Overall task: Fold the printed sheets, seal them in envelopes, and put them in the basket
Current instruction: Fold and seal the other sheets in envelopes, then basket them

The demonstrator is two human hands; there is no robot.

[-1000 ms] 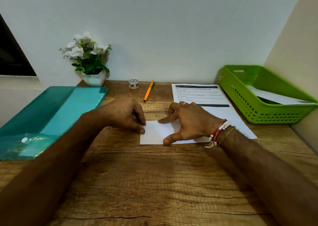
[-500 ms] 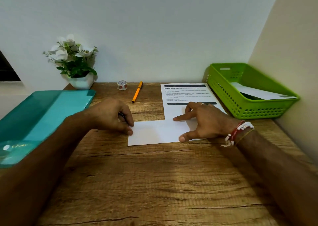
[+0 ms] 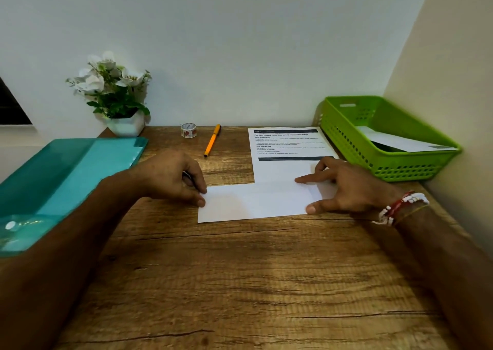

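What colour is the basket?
Bright green; the basket shows clearly in the head view, at the desk's right back corner.

Folded white sheet point(image 3: 256, 203) — blank side up, laid flat on the table point(image 3: 240, 283), its far right part overlapping the near end of a printed sheet point(image 3: 288, 147), which is laid text side up. Green perforated basket point(image 3: 346, 141) — placed at the right; a white envelope point(image 3: 394, 141) is propped inside.
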